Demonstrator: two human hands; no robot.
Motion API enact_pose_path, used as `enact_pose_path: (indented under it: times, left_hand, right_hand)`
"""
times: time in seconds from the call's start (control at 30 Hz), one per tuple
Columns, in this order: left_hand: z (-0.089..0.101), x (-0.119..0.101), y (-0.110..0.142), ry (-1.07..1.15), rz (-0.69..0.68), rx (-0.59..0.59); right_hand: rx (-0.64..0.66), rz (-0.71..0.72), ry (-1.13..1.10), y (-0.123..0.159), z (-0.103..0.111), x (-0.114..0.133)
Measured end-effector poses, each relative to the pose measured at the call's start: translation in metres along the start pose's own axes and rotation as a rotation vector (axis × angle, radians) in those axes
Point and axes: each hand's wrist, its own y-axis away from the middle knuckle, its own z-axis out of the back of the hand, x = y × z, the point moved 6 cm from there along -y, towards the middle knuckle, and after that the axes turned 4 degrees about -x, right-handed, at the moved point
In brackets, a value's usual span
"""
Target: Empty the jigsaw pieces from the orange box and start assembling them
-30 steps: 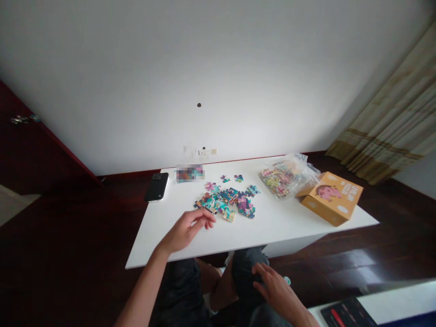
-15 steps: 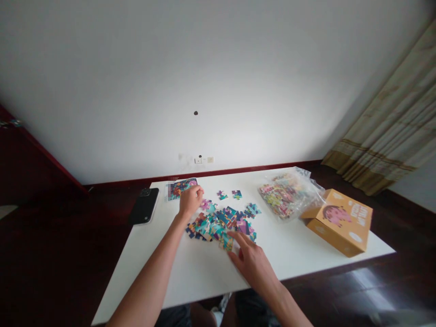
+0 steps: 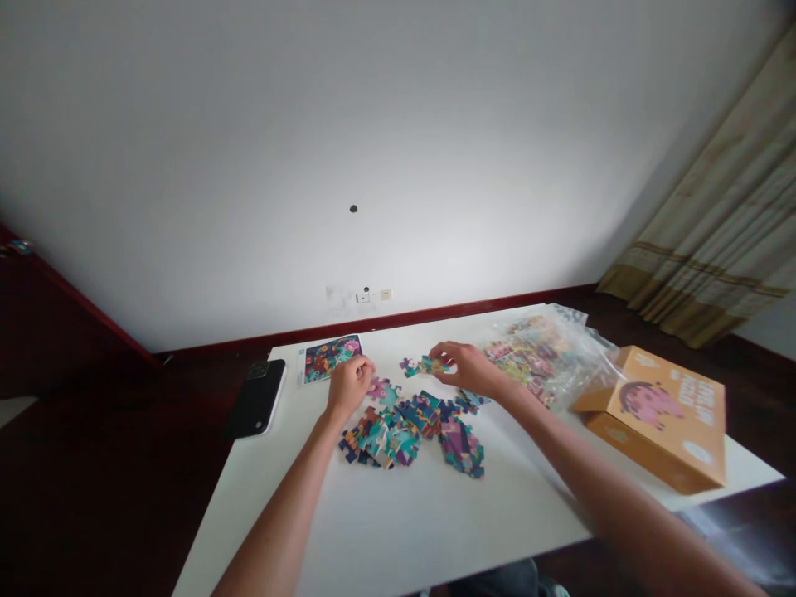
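My right hand [image 3: 468, 366] reaches to the far side of the table, its fingers closed on a teal and yellow puzzle piece [image 3: 443, 366]. That piece is beside two others, one of them a purple and teal puzzle piece [image 3: 409, 366]; I cannot tell whether they touch. My left hand [image 3: 351, 383] is curled closed just in front of the picture card [image 3: 331, 358]; whatever its fingers may hold is hidden. Between my forearms lies a loose pile of puzzle pieces [image 3: 389, 435], with a pink and teal cluster [image 3: 384, 390] right by my left hand.
A black phone [image 3: 259, 398] lies at the white table's [image 3: 373, 531] left edge. On the right are a clear plastic bag [image 3: 547, 356] of more puzzle pieces, partly behind my right forearm, and an orange box [image 3: 662, 414] with an open flap. The wall stands behind the table.
My right hand has moved from the pile's near edge to the far side, carrying a teal and yellow puzzle piece. My left hand stays closed near the card. The view has shifted slightly.
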Motion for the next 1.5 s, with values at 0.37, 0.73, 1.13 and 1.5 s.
enact_pose_path:
  times: [0.37,0.73,1.13,1.5]
  left_hand:
    - [-0.006,0.022,-0.004,0.115,0.142,0.007]
    - [-0.008,0.025,-0.002,0.112,0.157,0.011]
    - [-0.007,0.023,-0.003,0.113,0.157,0.015]
    - [-0.007,0.021,-0.003,0.134,0.168,0.022]
  right_hand:
    - [-0.001,0.066,0.093,-0.020,0.002,-0.046]
    - [0.259,0.130,0.079,-0.005,-0.005,-0.053]
    - [0.280,0.119,0.038,-0.003,-0.007,-0.042]
    - [0.188,0.115,0.073,-0.011,-0.012,-0.050]
